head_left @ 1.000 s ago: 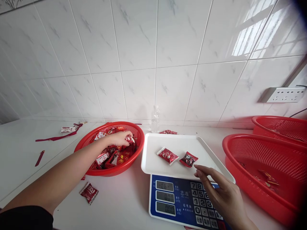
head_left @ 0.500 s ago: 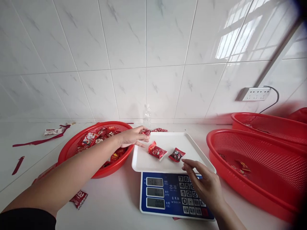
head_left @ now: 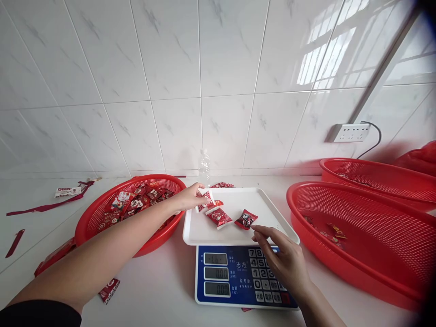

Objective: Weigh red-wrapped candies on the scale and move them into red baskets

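My left hand (head_left: 191,198) reaches over the left edge of the white tray (head_left: 269,232) of a scale, its fingers closed on a red-and-white candy packet (head_left: 207,198). Under and beside that packet lies another red wrapped packet (head_left: 219,217), with an orange-red piece showing behind it. A dark red packet (head_left: 245,219) rests farther right on the tray. My right hand (head_left: 284,256) hovers over the scale's keypad, fingers loosely bent and slightly apart. Its fingertips are at the near right corner of the dark packet; whether they touch it I cannot tell.
Left of the scale stands a red basket (head_left: 85,222) with many wrapped packets. Two red baskets (head_left: 357,268) (head_left: 378,178) stand on the right. A clear bottle (head_left: 204,167) is behind the tray. The blue scale panel (head_left: 238,290) faces me. A loose packet (head_left: 109,289) lies front left.
My left hand has brought the red-and-white packet down onto or just above the tray's left side. My right fingertips have come slightly closer to the dark packet. The view has shifted a little.
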Motion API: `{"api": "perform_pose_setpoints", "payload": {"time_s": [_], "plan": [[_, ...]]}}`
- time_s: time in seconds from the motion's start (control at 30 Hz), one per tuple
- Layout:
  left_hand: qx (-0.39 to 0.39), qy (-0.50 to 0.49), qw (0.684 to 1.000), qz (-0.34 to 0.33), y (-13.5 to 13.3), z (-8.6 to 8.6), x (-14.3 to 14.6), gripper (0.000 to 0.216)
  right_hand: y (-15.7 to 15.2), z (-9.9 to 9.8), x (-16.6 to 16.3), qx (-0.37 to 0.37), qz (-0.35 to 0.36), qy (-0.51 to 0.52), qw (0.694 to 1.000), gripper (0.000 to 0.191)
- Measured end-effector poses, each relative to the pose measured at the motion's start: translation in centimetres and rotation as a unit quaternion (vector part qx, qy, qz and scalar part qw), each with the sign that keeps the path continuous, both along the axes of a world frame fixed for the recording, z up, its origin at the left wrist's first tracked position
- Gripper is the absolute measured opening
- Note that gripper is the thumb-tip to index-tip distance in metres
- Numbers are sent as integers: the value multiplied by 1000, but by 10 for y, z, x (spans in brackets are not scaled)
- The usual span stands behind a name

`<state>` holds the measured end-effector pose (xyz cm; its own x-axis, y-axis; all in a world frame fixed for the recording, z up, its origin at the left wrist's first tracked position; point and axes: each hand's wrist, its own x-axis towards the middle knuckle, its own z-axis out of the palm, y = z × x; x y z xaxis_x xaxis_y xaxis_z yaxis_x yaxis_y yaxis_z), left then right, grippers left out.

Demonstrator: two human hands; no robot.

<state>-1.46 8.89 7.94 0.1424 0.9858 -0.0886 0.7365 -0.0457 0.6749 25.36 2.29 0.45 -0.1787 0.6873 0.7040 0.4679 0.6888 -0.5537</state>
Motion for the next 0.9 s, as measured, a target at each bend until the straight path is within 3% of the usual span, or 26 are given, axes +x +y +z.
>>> {"api": "perform_pose_setpoints", "payload": {"time_s": [0.27,0.37,0.47,0.57,0.67,0.83,0.9], "plan": [[86,78,989,-94,-5,-9,6,39,1,-2,0,-7,0,-4,1000,17],[69,79,984,-145,-14,-7,11,31,1,-3,-1,-1,3,-7,1000,15],[64,70,984,-149,-21,-2,14,26,1,-3,-1,9,6,-13,1000,14],[65,93,982,-153,-27,0,19,52,1,-1,-2,39,-1,-28,999,13],[-7,145,971,-188,-31,-4,28,83,1,3,-3,87,-18,-51,995,12],[-20,181,958,-222,-27,-12,47,97,2,5,-3,118,-26,-77,990,13],[-21,165,958,-233,-23,-11,54,90,2,3,-3,114,-29,-75,990,13]]}}
